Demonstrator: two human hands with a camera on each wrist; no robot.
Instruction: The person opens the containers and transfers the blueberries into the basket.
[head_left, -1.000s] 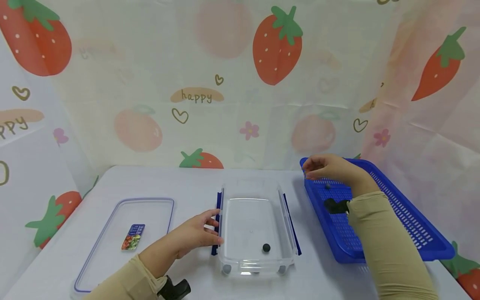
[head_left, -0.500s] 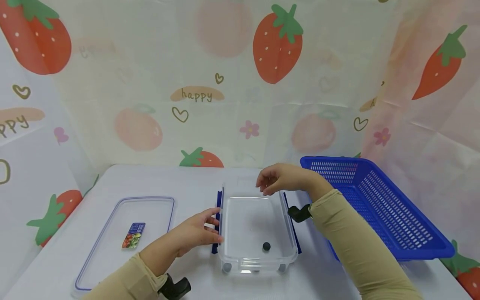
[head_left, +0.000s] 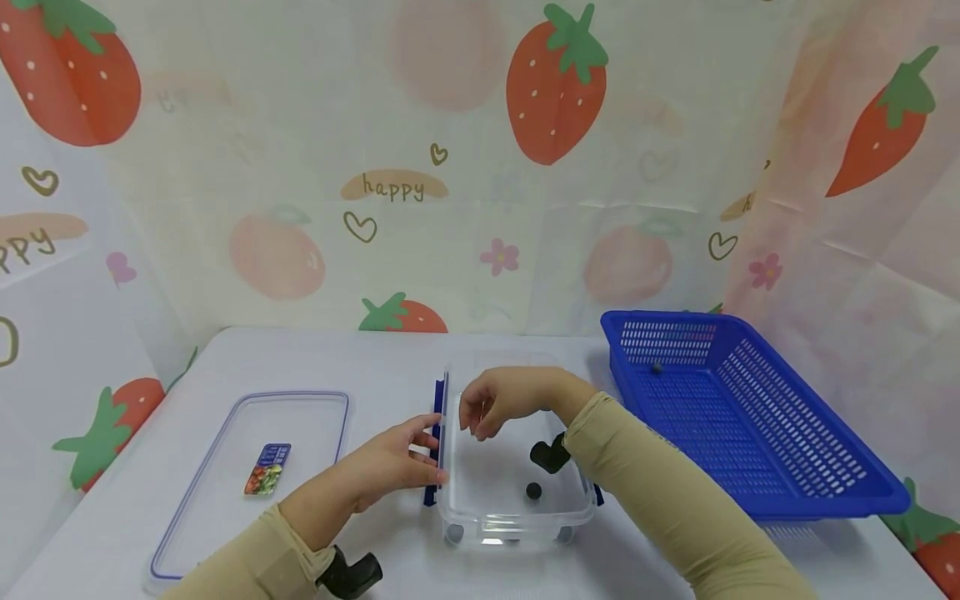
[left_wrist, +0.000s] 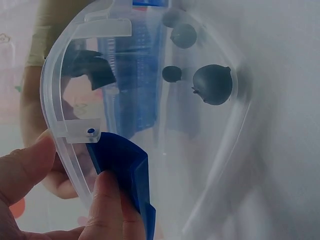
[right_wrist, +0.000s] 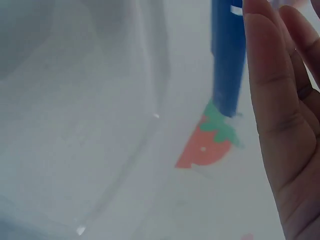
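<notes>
A clear plastic box point(head_left: 487, 487) stands mid-table, its blue side latches hanging down. Inside lies a dark round ball point(head_left: 533, 492); through the wall in the left wrist view, this ball point(left_wrist: 212, 85) shows small pointed nubs. My left hand point(head_left: 390, 462) grips the box's left side, thumb at the rim and fingers against a blue latch point(left_wrist: 125, 155). Over the box's far left part, my right hand point(head_left: 517, 402) points its bent fingers downward. In the right wrist view its fingers point(right_wrist: 277, 100) hide the fingertips, and I cannot tell whether they hold anything.
A blue perforated basket point(head_left: 825, 507) stands at the right, with a small dark ball point(head_left: 656, 368) in its far left corner. On the left lies a clear lid point(head_left: 307, 492) with a bluish seal and a printed label point(head_left: 267, 469). A patterned cloth point(head_left: 465, 208) rises behind the table.
My right hand has moved left from above the basket's far left corner to above the box. The left hand stays at the box's side, and the ball in the box has not moved.
</notes>
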